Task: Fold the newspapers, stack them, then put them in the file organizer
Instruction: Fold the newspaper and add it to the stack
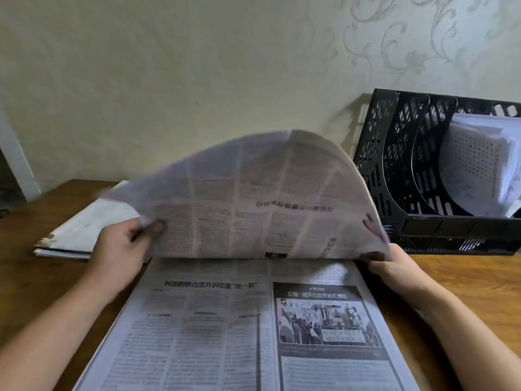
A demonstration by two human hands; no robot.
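Lying flat along the table's (465, 280) near edge, the newspaper (225, 320) has its far half arched upward, pinched at its corners by the left hand (124, 246) and right hand (386, 266). Folded newspapers (84, 230) sit toward the far left corner; the file organizer (394, 153) holds papers (479, 165) at far right.

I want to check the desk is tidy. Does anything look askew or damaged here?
Nothing is damaged. Only the papers in the file organizer slump and curl instead of standing straight. The newspaper arches simply because both hands are folding it.
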